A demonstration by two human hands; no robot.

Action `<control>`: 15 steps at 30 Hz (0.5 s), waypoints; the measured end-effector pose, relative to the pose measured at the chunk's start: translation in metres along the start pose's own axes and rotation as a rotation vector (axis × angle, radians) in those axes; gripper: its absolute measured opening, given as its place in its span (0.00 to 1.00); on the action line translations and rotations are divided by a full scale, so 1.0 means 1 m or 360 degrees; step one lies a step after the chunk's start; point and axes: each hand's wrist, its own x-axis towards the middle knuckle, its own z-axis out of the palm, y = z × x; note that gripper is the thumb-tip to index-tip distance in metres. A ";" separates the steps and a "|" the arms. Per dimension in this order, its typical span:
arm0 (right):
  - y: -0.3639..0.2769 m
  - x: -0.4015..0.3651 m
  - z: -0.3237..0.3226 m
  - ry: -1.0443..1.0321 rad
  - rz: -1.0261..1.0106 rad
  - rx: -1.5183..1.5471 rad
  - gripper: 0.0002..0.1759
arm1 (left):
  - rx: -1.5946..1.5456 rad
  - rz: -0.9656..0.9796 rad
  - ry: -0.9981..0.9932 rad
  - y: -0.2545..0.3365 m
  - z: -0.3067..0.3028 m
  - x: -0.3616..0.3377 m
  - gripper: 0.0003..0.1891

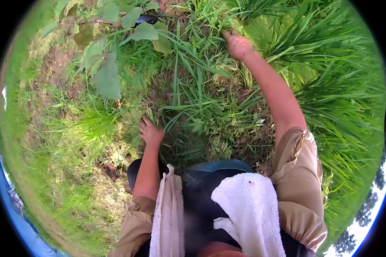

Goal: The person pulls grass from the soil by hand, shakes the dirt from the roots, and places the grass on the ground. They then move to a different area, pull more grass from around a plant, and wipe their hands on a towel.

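Observation:
My right hand (239, 45) reaches far forward among the green weeds (206, 25) near the top of the view, its fingers partly hidden by leaves. Whether it grips anything does not show. Nearer my body, my left hand (151, 132) is low over the ground, its fingers apart at the edge of short grass and bare soil. Loose green stems and leaves (227, 107) lie on the soil between the two hands. A broad-leaved plant (107, 77) stands ahead of my left hand.
Tall grass (334, 68) fills the right side. A dark rounded object (146, 19) shows behind the broad leaves. Short grass tufts (94, 124) grow at the left. A white towel (253, 205) hangs down in front of my body.

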 end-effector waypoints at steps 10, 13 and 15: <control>0.000 -0.030 -0.026 -0.0529 -0.0436 0.0291 0.16 | 0.0009 -0.0036 0.0054 0.001 0.000 0.004 0.51; -0.008 -0.026 -0.022 -0.0099 -0.0152 0.0313 0.24 | -0.0039 -0.0015 0.0090 0.005 0.003 0.005 0.50; -0.016 0.001 -0.015 -0.0215 0.0098 0.0685 0.22 | 0.0001 0.0004 0.0092 -0.002 0.007 0.006 0.50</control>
